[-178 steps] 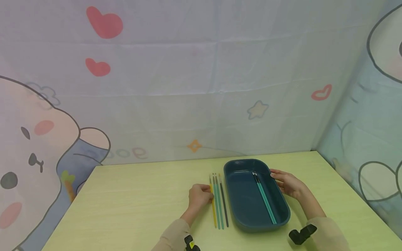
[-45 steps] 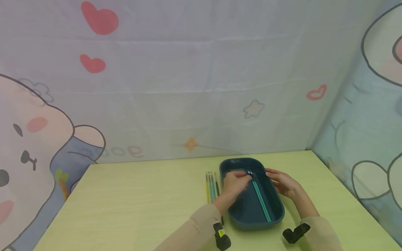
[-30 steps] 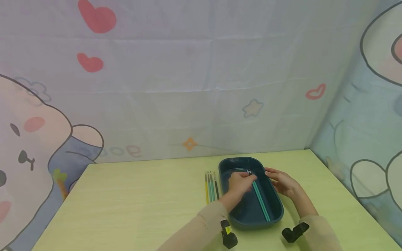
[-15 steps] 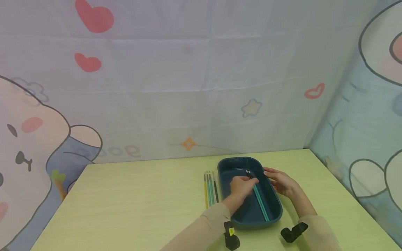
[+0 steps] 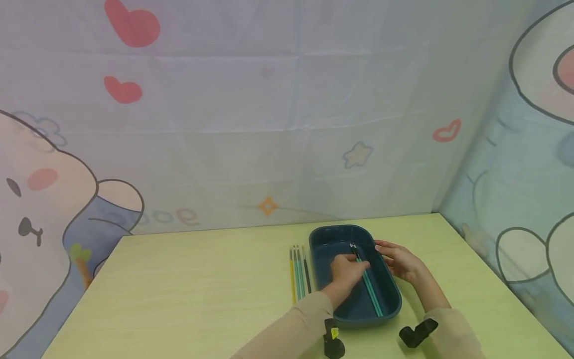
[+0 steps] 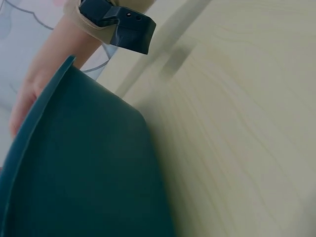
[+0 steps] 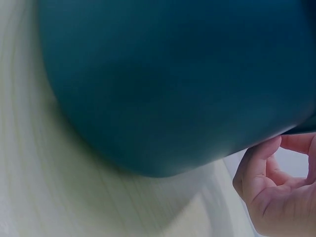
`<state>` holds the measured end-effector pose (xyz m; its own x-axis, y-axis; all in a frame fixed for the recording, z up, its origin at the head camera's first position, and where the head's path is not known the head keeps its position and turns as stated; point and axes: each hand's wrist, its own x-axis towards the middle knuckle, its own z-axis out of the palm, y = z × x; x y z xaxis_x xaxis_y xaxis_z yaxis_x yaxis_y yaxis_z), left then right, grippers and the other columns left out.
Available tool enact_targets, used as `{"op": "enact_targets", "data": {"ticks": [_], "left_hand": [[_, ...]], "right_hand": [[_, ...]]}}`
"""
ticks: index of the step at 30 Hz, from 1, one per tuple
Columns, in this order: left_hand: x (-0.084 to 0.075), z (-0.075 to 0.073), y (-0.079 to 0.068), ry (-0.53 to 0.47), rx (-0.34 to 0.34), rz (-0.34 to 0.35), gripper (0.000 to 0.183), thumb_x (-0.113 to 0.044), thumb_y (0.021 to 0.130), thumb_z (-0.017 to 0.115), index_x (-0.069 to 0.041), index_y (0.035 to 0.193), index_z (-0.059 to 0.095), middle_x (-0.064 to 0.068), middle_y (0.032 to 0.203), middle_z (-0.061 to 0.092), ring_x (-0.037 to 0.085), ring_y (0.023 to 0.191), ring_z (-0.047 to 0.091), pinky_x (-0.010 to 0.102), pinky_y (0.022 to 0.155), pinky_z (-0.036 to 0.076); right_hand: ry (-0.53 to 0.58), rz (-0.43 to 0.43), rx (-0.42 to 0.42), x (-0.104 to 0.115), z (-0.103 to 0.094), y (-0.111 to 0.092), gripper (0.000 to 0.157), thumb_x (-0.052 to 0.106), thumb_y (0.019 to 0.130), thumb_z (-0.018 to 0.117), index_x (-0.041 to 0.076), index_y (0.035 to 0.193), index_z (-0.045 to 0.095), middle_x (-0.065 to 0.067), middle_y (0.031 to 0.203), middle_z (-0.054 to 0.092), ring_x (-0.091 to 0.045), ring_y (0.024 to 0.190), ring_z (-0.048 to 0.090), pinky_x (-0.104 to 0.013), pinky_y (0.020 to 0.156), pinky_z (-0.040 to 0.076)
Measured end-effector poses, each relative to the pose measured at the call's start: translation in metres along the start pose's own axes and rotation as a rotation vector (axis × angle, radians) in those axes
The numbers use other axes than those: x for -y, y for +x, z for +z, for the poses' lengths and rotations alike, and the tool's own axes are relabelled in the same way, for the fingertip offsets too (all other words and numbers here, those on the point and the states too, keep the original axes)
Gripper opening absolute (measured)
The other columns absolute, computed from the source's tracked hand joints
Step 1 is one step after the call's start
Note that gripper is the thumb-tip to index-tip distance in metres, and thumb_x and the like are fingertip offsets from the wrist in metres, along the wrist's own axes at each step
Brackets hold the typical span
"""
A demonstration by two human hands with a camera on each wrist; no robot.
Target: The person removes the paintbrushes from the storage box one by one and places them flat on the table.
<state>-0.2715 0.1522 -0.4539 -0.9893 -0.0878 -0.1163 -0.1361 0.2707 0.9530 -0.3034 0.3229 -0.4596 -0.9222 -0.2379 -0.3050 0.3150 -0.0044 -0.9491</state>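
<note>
A dark blue tray (image 5: 324, 299) stands on the table with two green-handled paintbrushes (image 5: 373, 294) lying slantwise in it. My left hand (image 5: 347, 271) reaches into the tray, fingers curled and thumb against the upper part of these brushes, pinching there. Its fingertips are partly hidden behind the hand itself. My right hand (image 5: 401, 262) holds the tray by its right rim; in the right wrist view its bent fingers (image 7: 261, 160) meet the tray just under the edge. The left wrist view shows mostly the outer tray wall (image 6: 98, 163).
Left of the tray several paintbrushes lie side by side on the table (image 5: 179, 294): a yellow one (image 5: 293, 279), green ones (image 5: 300, 281) and a dark one (image 5: 307, 276). My left forearm covers their lower ends. A printed cloth (image 5: 224, 99) hangs behind the table.
My left hand has gone from the yellow brush on the table into the tray, then slid slightly down along the green brushes. My right hand stays at the rim.
</note>
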Motion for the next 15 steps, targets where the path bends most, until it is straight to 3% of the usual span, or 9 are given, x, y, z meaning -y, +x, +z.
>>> {"op": "enact_targets", "data": {"ticks": [9, 15], "left_hand": [[0.0018, 0.0045, -0.0015, 0.042, -0.047, 0.001, 0.039, -0.012, 0.07, 0.082, 0.004, 0.103, 0.069, 0.009, 0.088, 0.07, 0.019, 0.082, 0.064, 0.03, 0.072, 0.058], [0.0067, 0.0055, -0.0001, 0.095, -0.024, 0.059, 0.042, -0.007, 0.068, 0.083, 0.006, 0.105, 0.067, 0.011, 0.084, 0.074, 0.017, 0.078, 0.068, 0.026, 0.068, 0.058]], "right_hand": [[0.011, 0.002, -0.014, -0.0002, 0.0016, 0.0005, 0.055, 0.023, 0.1, 0.049, 0.001, 0.147, 0.029, 0.015, 0.095, 0.062, -0.004, 0.086, 0.058, -0.019, 0.073, 0.056], [0.004, -0.003, -0.009, 0.0001, 0.0007, 0.0009, 0.054, 0.023, 0.101, 0.047, 0.001, 0.147, 0.029, 0.015, 0.096, 0.062, -0.003, 0.088, 0.059, -0.019, 0.074, 0.056]]}}
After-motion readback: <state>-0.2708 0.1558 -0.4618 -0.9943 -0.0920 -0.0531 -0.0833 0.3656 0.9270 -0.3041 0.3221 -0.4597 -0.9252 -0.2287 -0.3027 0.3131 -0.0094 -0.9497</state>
